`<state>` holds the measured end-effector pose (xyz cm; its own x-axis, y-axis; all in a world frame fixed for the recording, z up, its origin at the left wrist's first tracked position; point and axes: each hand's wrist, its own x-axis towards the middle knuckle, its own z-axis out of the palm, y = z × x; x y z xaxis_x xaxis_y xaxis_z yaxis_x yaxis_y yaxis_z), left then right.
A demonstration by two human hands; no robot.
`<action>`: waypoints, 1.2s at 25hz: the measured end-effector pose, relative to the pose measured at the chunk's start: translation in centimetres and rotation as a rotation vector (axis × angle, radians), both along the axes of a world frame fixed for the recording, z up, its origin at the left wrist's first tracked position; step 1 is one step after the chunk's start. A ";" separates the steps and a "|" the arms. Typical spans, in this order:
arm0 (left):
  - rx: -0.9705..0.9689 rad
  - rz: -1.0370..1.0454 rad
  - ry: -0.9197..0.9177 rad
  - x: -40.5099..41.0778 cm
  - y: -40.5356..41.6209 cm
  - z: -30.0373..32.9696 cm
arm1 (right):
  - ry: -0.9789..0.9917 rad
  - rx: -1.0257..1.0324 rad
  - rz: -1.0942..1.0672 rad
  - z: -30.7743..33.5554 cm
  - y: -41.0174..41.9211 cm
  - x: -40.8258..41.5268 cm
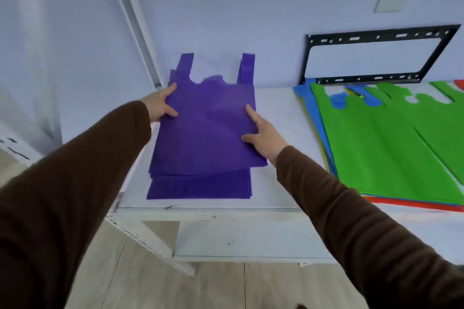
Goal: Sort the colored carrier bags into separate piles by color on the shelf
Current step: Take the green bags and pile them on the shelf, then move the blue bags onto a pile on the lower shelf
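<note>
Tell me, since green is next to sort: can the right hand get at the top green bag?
Probably yes: the right hand rests on the purple bag, and bare shelf separates it from the uncovered green bag.

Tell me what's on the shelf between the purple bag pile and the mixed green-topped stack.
Nothing: the head view shows bare white shelf between the purple bag pile and the green-topped mixed stack.
</note>
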<state>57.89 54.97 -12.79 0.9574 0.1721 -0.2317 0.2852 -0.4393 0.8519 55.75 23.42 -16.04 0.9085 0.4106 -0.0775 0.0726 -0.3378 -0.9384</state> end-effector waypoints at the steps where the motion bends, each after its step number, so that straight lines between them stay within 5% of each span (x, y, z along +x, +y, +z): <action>1: 0.067 -0.003 0.048 -0.5 0.6 -2.4 | 0.006 -0.125 0.004 -1.3 0.9 -0.8; 5: 0.234 -0.022 0.129 -1.7 1.0 -7.7 | 0.105 -0.289 -0.072 -4.3 2.5 -3.3; 12: 0.356 -0.041 0.077 -1.3 1.1 -7.4 | -0.089 -0.465 -0.054 -4.3 2.2 -4.7; 21: 0.450 -0.058 0.122 -1.3 0.7 -7.3 | -0.094 -0.533 -0.046 -4.6 2.5 -5.0; 24: 0.678 -0.051 0.168 -1.4 -0.1 -6.4 | -0.140 -0.643 -0.008 -4.1 2.3 -5.0; 30: 0.889 -0.270 -0.207 -0.9 -9.0 -2.2 | -0.384 -0.715 -0.196 -0.9 -4.3 -4.6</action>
<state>57.03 45.99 -14.96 0.9980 -0.0297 0.0564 -0.0403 -0.9797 0.1965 51.17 19.13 -16.95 0.9748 0.2119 0.0702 0.2217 -0.8824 -0.4150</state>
